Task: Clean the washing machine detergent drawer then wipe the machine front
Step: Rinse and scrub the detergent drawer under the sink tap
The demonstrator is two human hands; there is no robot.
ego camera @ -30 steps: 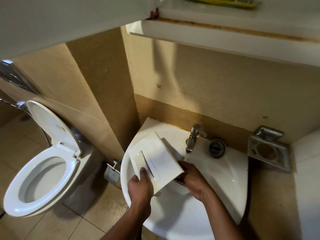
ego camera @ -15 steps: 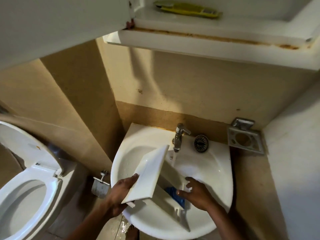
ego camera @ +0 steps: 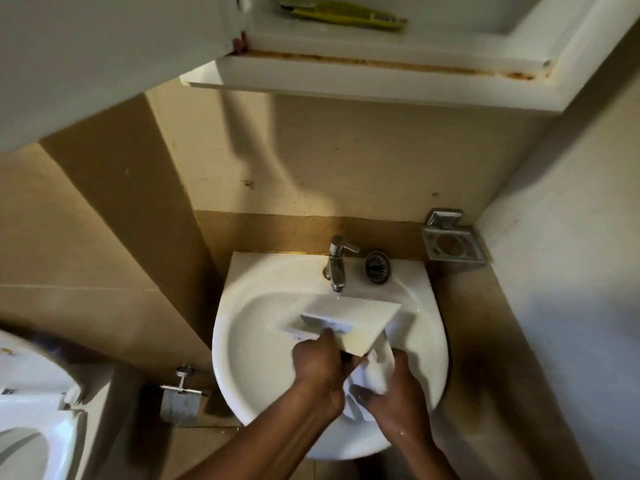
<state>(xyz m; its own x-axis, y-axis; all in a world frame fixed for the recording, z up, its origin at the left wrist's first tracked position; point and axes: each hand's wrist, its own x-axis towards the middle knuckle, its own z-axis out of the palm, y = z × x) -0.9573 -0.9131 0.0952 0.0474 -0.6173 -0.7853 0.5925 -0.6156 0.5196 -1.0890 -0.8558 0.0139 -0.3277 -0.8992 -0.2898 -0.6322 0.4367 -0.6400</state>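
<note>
While our left grip [ego camera: 318, 367] clenches the near edge of the detergent drawer [ego camera: 360, 317] by its pale front panel, our right grip [ego camera: 393, 398] curls round a white part just below, seemingly the drawer's tray, though blur leaves that unsure. We hold the drawer tilted over the white basin [ego camera: 249, 358], its far edge just under the spout of the chrome tap [ego camera: 336, 265]. A round drain strainer [ego camera: 377, 267] lies on the rim beside the tap. A steel holder [ego camera: 450, 245] hangs on the wall at right; a toilet [ego camera: 34, 410] stands at left.
</note>
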